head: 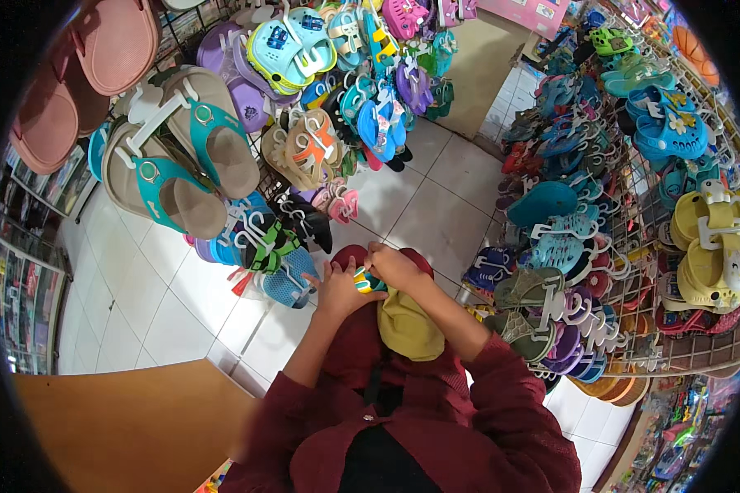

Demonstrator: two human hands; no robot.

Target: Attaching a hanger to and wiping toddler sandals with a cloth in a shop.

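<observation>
My left hand [340,288] lies over a small yellow, white and teal sandal [362,281] in my lap, its fingers spread and its thumb along the sandal's near side. Closed at the sandal's far right edge is my right hand [394,266]; what its fingers pinch is hidden. A mustard-yellow cloth [412,326] hangs or lies over my right thigh, just below the right hand. Most of the sandal is covered by the hands.
Wire racks of sandals and clogs on white hangers stand at both sides; grey-and-teal sandals [179,154] hang at the left, yellow clogs [706,252] at the right. A brown wooden surface [142,425] is at the lower left. White floor tiles [444,203] show ahead.
</observation>
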